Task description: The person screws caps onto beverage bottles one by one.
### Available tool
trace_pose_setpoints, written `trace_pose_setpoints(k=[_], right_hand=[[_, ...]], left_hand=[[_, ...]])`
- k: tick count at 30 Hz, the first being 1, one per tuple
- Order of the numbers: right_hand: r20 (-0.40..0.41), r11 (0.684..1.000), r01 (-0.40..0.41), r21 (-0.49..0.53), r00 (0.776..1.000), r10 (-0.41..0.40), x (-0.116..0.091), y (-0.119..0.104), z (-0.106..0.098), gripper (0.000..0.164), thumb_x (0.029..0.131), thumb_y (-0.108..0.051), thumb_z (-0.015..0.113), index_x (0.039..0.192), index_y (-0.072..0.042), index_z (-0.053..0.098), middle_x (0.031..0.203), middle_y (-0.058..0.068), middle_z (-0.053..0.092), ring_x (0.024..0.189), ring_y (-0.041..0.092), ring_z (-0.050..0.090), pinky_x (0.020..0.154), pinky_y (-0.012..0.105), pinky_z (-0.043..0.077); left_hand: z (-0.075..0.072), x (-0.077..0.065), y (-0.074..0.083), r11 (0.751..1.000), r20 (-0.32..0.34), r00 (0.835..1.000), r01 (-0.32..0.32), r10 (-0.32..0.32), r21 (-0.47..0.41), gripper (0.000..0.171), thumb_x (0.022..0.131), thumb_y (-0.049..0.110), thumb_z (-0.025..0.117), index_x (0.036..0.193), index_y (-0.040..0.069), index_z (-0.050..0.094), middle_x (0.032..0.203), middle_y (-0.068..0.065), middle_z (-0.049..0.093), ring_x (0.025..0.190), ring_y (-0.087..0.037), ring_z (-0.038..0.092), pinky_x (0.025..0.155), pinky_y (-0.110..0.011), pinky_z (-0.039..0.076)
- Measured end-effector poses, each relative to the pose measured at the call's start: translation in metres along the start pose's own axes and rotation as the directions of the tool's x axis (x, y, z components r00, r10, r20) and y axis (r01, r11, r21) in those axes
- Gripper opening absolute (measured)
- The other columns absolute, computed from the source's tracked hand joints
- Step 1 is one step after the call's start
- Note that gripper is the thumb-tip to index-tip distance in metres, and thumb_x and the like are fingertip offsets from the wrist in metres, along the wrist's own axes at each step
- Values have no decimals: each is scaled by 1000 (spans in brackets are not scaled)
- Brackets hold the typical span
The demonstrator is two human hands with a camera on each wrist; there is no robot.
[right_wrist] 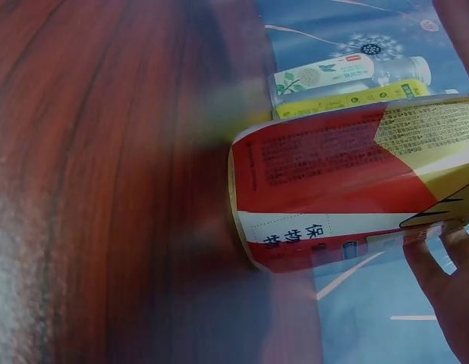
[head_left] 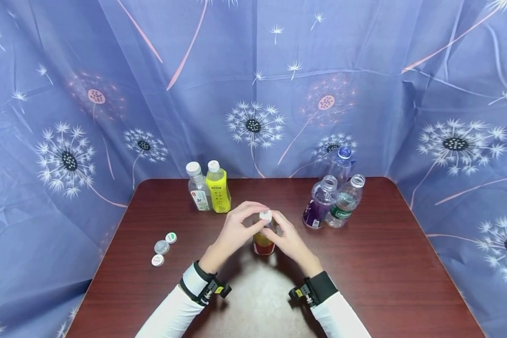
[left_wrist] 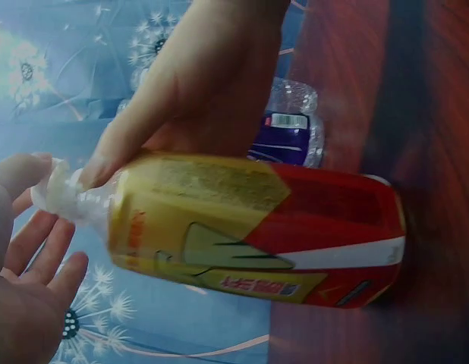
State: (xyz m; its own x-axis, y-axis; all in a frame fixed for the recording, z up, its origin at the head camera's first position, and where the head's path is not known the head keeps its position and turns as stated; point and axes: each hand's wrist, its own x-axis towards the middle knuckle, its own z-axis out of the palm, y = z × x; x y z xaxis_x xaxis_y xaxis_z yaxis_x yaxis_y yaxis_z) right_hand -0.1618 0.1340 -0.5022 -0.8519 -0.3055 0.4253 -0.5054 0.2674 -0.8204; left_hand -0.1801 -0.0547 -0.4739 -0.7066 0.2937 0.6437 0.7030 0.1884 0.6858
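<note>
A bottle (head_left: pixel 264 247) with a red-and-gold label stands upright on the table in front of me. Its white cap (head_left: pixel 265 216) is on the neck. My left hand (head_left: pixel 240 224) pinches the cap between thumb and fingers. From the other side, my right hand (head_left: pixel 290 238) grips the bottle near its neck, as the left wrist view shows with the thumb just under the cap. In the right wrist view the lower label of the bottle (right_wrist: pixel 318 174) fills much of the picture, and the right fingers lie around its upper part.
Three loose caps (head_left: pixel 161 247) lie at the left. Behind them stand a clear capped bottle (head_left: pixel 199 190) and a yellow capped bottle (head_left: pixel 219 191). Back right are a purple-labelled bottle (head_left: pixel 316 211), a green-labelled bottle (head_left: pixel 342 209) and a bluish bottle (head_left: pixel 341 169). A patterned curtain (head_left: pixel 253 61) surrounds the table.
</note>
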Motion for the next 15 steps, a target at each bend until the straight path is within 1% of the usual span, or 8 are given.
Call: trace_pose_setpoints(k=[2,4,6,9,10,12,15], right_hand=[[-6,1000,20,-10,1000,-20,1,-7,-1,43,91,7,71,133,5,60,128,21,64,120,15,58,106,31,48],[-9,1000,27,-13,1000,-27,1,-9,-1,43,91,7,71,133,6,60,127,21,64,120,15,58,105,31,48],[-11,1000,28,-13,1000,-28,1,-10,0,43,92,7,70,134,6,59,128,21,64,120,15,58,106,29,48],[-9,1000,8,0,1000,-8,1,-9,1,44,93,6,70,135,6,59,130,22,63,122,16,58,109,30,46],[-8,1000,4,1,1000,-4,0,-9,1,44,93,6,70,135,6,59,131,22,63,123,17,58,109,30,46],[-6,1000,2,-6,1000,-2,-1,2,3,45,93,5,71,137,3,59,132,20,63,124,16,57,109,32,46],[3,1000,-6,-12,1000,6,-1,8,3,47,93,5,70,138,1,58,134,18,62,125,19,57,110,37,47]], left_hand=[[3,-1,-1,1000,-15,1000,-4,4,7,28,87,3,84,114,7,77,114,-8,73,102,-23,68,75,-32,58],[4,-2,-1,1000,-38,999,-5,6,17,30,86,2,84,114,6,77,113,-9,72,101,-24,68,74,-30,57],[6,-3,-1,1000,-61,998,-4,5,25,31,85,1,85,115,5,76,113,-10,73,102,-25,69,78,-31,58],[6,-6,-1,999,-80,997,4,-1,32,31,86,2,84,116,6,76,112,-9,73,104,-25,69,83,-30,57],[7,-6,-2,999,-81,997,5,-3,33,30,86,2,84,116,6,76,112,-9,73,104,-25,70,84,-31,58],[7,-7,-3,1000,-68,998,8,-6,28,29,88,3,83,117,7,77,113,-8,73,103,-24,69,82,-30,58],[7,-6,-4,999,-49,999,-19,20,27,27,88,2,82,115,3,78,113,-10,72,100,-24,69,78,-27,57]])
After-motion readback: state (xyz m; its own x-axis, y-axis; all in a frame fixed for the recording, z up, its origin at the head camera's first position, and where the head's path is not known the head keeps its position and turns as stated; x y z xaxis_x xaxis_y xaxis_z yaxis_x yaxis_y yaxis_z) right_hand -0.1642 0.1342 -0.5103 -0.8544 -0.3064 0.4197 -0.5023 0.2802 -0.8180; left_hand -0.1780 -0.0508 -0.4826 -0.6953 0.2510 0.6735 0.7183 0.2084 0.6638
